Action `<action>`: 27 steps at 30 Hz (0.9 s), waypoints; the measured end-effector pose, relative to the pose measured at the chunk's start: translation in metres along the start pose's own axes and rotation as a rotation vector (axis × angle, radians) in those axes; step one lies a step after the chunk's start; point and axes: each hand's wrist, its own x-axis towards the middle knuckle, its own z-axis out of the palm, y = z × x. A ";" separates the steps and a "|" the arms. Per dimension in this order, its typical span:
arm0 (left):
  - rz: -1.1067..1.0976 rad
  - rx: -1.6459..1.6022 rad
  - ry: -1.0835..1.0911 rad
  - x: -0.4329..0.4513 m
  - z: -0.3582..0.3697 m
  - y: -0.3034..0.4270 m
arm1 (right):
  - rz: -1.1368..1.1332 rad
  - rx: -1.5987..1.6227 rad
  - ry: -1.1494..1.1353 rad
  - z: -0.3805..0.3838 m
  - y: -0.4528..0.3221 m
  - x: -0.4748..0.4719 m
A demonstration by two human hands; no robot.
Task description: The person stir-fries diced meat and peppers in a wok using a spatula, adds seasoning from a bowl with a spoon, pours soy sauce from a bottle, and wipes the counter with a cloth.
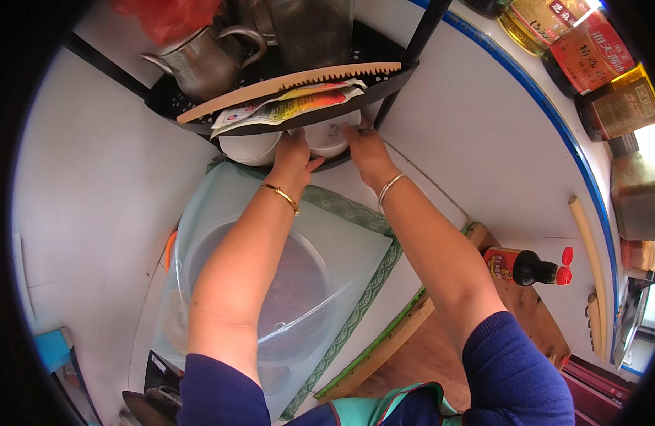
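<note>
Both my hands are at the lower tier of a black corner shelf (354,104). There my right hand (371,152) grips the right rim of a white bowl (327,133), its thumb over the edge. My left hand (291,160) holds the same bowl at its left side, with one finger extended below the rim. Close beside that hand sits another white bowl (247,148). The upper tier hides the backs of both bowls and some of my fingertips. Small pale marks or bits, too unclear to name, show inside the right bowl.
Overhead, the upper tier bears a metal teapot (205,66), a toothed wooden strip (290,88) and printed packets (290,106). Below my arms, a translucent lace-edged cover (354,223) drapes a round vessel. A dark sauce bottle (524,266) is at right; several bottles (588,53) line the blue-edged ledge.
</note>
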 end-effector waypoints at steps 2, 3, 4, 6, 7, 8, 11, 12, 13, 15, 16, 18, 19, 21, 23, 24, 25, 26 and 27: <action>-0.036 -0.022 0.002 0.008 0.001 -0.006 | 0.019 0.033 -0.009 -0.002 -0.002 0.003; -0.050 -0.027 0.000 0.013 0.001 -0.007 | 0.051 0.006 -0.024 -0.005 -0.003 0.002; -0.044 -0.042 -0.006 0.012 -0.002 -0.010 | 0.084 -0.024 -0.038 -0.009 -0.005 -0.005; -0.028 -0.076 -0.033 0.004 -0.009 -0.016 | 0.093 -0.003 0.000 -0.017 -0.009 -0.030; -0.055 -0.060 0.003 0.003 -0.008 -0.018 | 0.066 0.048 0.049 -0.016 -0.010 -0.051; -0.083 -0.044 0.044 -0.002 -0.009 -0.020 | 0.041 0.101 0.094 -0.017 -0.011 -0.073; -0.096 0.024 0.084 -0.041 0.015 -0.019 | 0.072 0.175 0.018 -0.039 -0.019 -0.116; -0.077 0.042 0.055 -0.055 0.021 -0.026 | 0.037 0.190 0.041 -0.039 -0.027 -0.130; -0.052 0.067 0.021 -0.076 0.032 -0.023 | 0.032 0.221 0.081 -0.038 -0.039 -0.141; 0.000 0.182 -0.110 -0.142 0.066 -0.030 | 0.023 0.287 0.163 -0.044 -0.064 -0.165; 0.012 0.191 -0.269 -0.176 0.075 -0.034 | 0.039 0.171 0.172 -0.052 -0.090 -0.191; 0.033 0.099 -0.374 -0.209 0.086 -0.052 | 0.034 0.214 0.140 -0.077 -0.098 -0.221; 0.035 0.057 -0.432 -0.225 0.094 -0.063 | 0.033 0.239 0.133 -0.094 -0.097 -0.236; 0.016 0.109 -0.526 -0.260 0.107 -0.082 | -0.100 0.233 0.185 -0.126 -0.085 -0.268; -0.003 0.111 -0.534 -0.292 0.123 -0.111 | -0.161 0.139 0.281 -0.154 -0.090 -0.315; 0.067 0.206 -0.537 -0.310 0.132 -0.120 | -0.223 -0.071 0.394 -0.170 -0.087 -0.332; 0.077 0.240 -0.531 -0.318 0.135 -0.131 | -0.236 -0.093 0.419 -0.183 -0.087 -0.348; 0.087 0.272 -0.525 -0.323 0.139 -0.141 | -0.248 -0.116 0.445 -0.194 -0.088 -0.362; 0.100 0.313 -0.532 -0.327 0.145 -0.149 | -0.265 -0.134 0.485 -0.206 -0.088 -0.373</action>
